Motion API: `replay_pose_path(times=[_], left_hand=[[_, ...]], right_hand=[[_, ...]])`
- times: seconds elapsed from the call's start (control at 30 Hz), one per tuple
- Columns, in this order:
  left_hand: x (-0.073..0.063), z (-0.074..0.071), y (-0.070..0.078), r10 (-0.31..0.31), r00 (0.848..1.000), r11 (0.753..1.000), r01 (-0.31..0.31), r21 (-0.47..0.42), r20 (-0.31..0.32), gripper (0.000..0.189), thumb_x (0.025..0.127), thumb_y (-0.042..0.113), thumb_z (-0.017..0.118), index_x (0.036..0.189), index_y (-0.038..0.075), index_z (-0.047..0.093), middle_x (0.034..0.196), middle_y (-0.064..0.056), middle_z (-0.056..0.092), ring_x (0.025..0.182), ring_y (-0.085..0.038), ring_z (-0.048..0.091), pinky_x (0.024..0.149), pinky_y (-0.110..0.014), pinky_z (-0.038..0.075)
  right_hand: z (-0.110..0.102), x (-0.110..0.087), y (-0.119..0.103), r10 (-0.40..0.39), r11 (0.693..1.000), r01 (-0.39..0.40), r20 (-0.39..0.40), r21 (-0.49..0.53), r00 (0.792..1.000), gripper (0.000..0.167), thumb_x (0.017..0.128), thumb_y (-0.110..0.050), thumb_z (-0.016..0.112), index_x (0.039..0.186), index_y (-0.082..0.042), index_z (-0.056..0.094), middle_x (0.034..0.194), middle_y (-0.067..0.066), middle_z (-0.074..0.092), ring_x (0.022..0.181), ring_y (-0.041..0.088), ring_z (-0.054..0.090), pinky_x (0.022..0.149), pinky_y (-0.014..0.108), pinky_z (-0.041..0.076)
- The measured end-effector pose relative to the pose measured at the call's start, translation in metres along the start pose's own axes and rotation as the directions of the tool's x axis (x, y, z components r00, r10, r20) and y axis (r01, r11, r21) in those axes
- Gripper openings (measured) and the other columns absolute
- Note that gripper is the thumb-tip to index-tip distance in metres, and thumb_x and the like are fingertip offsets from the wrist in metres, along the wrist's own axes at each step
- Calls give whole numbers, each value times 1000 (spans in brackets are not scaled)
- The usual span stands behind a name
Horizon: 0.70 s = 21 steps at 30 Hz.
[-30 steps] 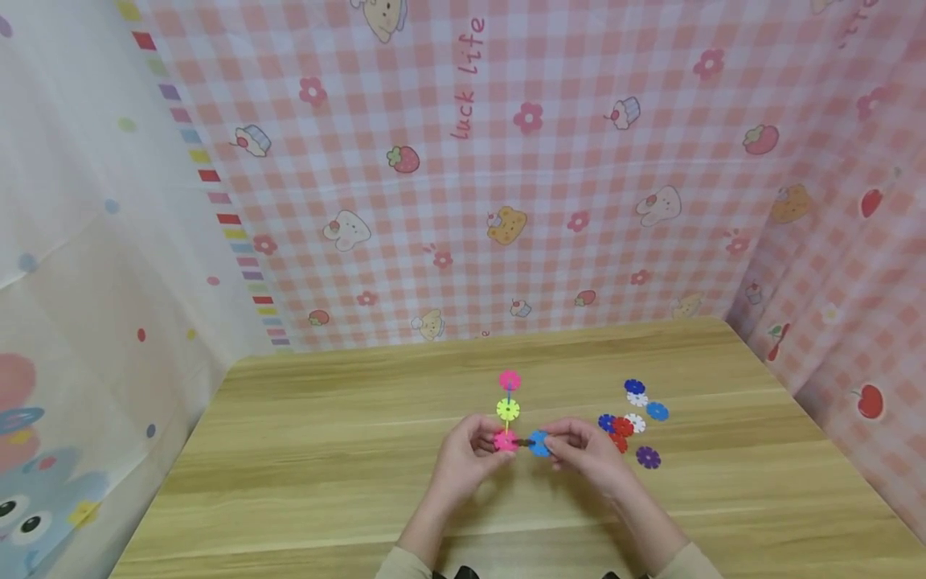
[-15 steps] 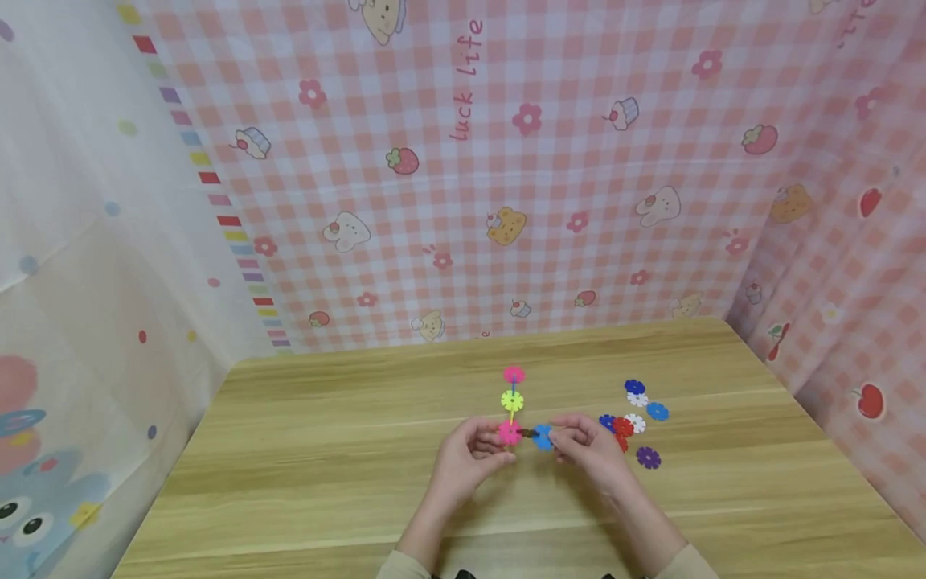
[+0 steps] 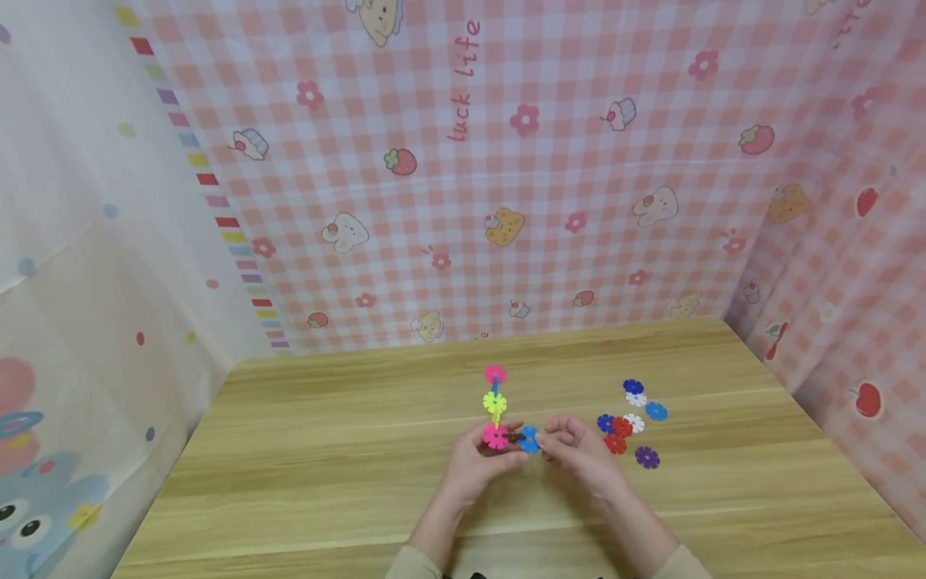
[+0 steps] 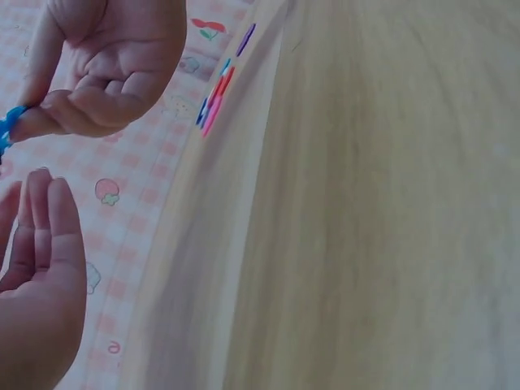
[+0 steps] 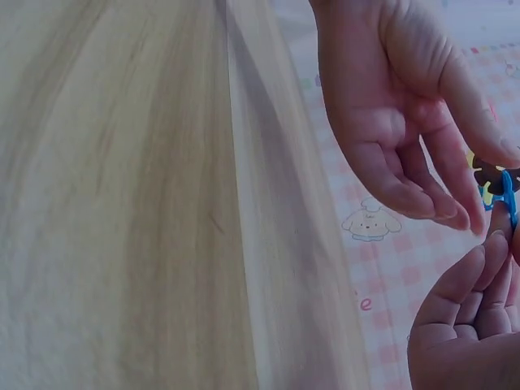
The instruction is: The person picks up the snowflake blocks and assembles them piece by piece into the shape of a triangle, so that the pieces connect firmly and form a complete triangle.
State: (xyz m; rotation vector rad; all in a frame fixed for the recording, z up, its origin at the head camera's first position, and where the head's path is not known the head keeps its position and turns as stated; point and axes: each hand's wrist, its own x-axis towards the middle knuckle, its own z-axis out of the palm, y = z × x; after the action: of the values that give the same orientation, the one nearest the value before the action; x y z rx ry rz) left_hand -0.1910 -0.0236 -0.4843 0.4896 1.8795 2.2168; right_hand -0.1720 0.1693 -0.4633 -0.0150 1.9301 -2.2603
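right hand [image 3: 581, 457]: you're pinching blue disc [image 3: 529, 439] | lower pink disc [image 3: 495, 437] is sitting left, by your left hand [image 3: 473, 468] | its grip: can't really tell

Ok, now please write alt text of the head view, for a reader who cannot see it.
The left hand and right hand hold an L-shaped chain of notched discs above a wooden table, the left near its lower pink disc, the right pinching its blue end disc. Loose discs lie to the right; a pink checked cloth hangs behind.
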Motion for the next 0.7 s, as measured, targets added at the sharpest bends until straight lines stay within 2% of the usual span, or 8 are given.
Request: replay_pose_path(times=[0.23,0.5,0.7], left_hand=[[2,4,-1,-38,999,995,39,-87,5,45,80,-9,74,122,-12,59,108,-8,71,95,-15,65,90,-30,52],[2,7,0,-51,999,994,49,-101,-19,41,78,-12,73,117,-15,60,101,-2,73,97,-15,65,91,-30,50],[3,5,-1,-61,998,992,59,-110,-15,43,77,-11,73,117,-17,58,100,-1,71,98,-16,64,93,-31,49]], right_hand=[[1,-1,2,26,1000,-26,34,8,999,16,91,-5,68,100,-2,55,79,-1,64,74,11,58,74,26,52],[1,0,4,38,999,-37,19,-12,999,23,90,-6,69,106,3,54,80,0,67,76,13,60,75,27,53],[-2,-1,1,20,995,-18,21,-97,1000,28,93,-11,68,111,6,55,86,2,67,81,17,61,77,29,54]])
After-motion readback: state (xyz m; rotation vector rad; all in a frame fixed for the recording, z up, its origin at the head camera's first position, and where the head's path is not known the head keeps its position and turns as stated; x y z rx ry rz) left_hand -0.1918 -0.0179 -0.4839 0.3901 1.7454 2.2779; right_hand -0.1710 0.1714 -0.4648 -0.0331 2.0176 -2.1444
